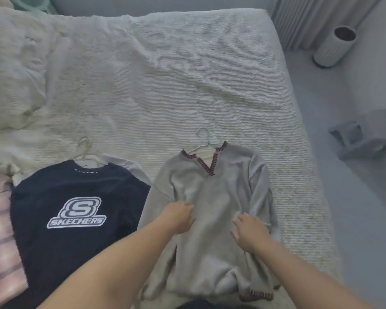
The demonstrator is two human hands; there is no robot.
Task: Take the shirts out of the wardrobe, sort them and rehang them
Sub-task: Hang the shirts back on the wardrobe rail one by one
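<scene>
A grey long-sleeved shirt (218, 197) with dark red stitched V-neck trim lies flat on the bed, on a pale hanger (204, 136). My left hand (179, 217) rests on its middle with fingers curled into the cloth. My right hand (250, 233) lies flat and spread on the shirt near its right sleeve. To the left lies a navy shirt (54, 192) with a white Skechers logo, on a white hanger (85, 150). A pink striped garment (0, 241) lies at the far left edge.
The bed (165, 74) carries a ribbed cream cover, with a rumpled pillow (11, 70) at the back left. On the grey floor to the right stand a white ribbed cylinder (334, 46) and a grey box-like object (366, 132). A curtain (310, 16) hangs behind.
</scene>
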